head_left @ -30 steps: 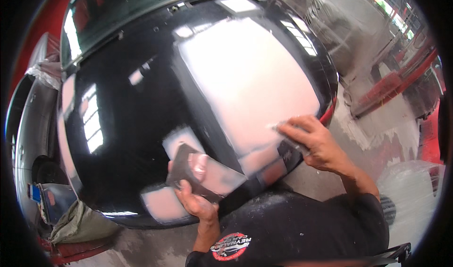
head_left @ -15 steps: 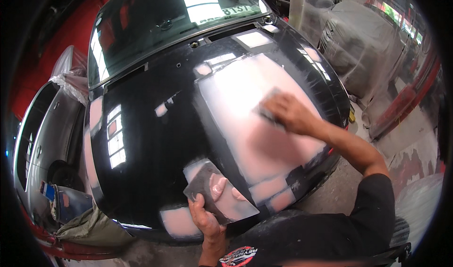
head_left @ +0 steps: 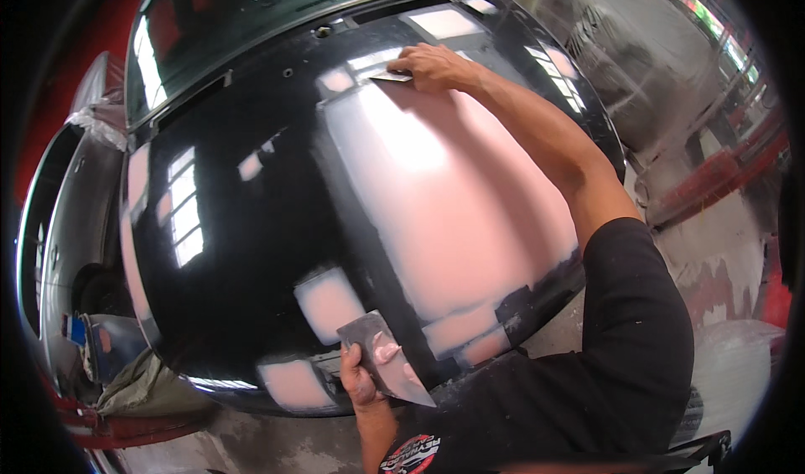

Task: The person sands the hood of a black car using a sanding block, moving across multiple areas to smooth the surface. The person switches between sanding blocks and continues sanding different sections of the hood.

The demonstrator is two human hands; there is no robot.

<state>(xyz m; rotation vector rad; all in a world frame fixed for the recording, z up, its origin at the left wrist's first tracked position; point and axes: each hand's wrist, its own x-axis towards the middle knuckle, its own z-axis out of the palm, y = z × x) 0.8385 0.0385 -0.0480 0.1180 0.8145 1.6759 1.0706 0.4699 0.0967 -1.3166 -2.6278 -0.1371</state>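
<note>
My left hand [head_left: 360, 378] grips a flat mixing plate [head_left: 391, 365] with blobs of pink filler on it, low over the front edge of a black car hood [head_left: 235, 264]. My right hand [head_left: 429, 68] holds a thin flat spreader [head_left: 391, 77] at the upper edge of a large pale pink filler patch [head_left: 453, 222], its fingers bent over the tool. My outstretched arm casts a shadow across that patch. Smaller pink patches [head_left: 327, 302] dot the hood.
A windshield [head_left: 243, 21] rises behind the hood. At the left stand a silver car [head_left: 71, 214] and a draped greenish cover [head_left: 138, 382]. Plastic-wrapped bulky objects [head_left: 629, 63] and a red metal frame [head_left: 704, 193] are at the right, over a stained floor [head_left: 704, 252].
My right hand has travelled from the lower part of the large patch up to its far edge, arm now extended. My left hand still holds the plate, now slightly lower in the picture.
</note>
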